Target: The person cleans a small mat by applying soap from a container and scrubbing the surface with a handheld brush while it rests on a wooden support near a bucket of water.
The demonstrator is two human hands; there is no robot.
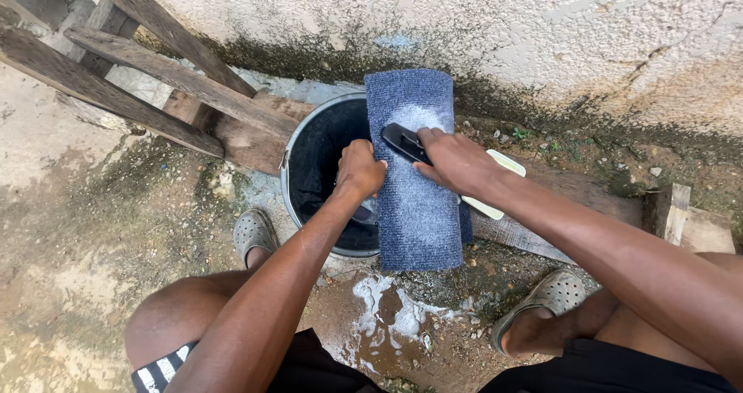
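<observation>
- The rough plastered wall (480, 22) runs across the far side of the bucket, stained dark and green along its foot.
- Weathered wooden planks (147, 68) lean in a stack to the left of the bucket, their near ends stopping just beside its rim.
- The bucket (309, 169) stands on the wet ground between my feet, round, dark inside, with a pale metal rim.
- The blue mat (414, 199) lies draped over the bucket's right part. Its long axis runs from the wall side towards me, the far short edge pointing at the wall and the near edge hanging past the bucket's rim over the ground. A pale soapy patch shows near its far end.
- A wooden board (565, 199) lies on the ground to the right of the bucket, passing under the mat's right edge.
- My right hand (457, 161) is over the mat, above the bucket's right side, fingers curled and pressed onto the black brush (404, 142). The brush lies on the mat, its long axis slanting from the far left down towards my palm.
- My left hand (360, 169) is closed in a fist on the mat's left edge, over the bucket's opening.
- A pale green bar (495, 184) sticks out behind my right wrist, just right of the mat.
- White foam (387, 308) pools on the ground at the bucket's near side.
- My grey clogs (254, 234) sit either side of the bucket.
</observation>
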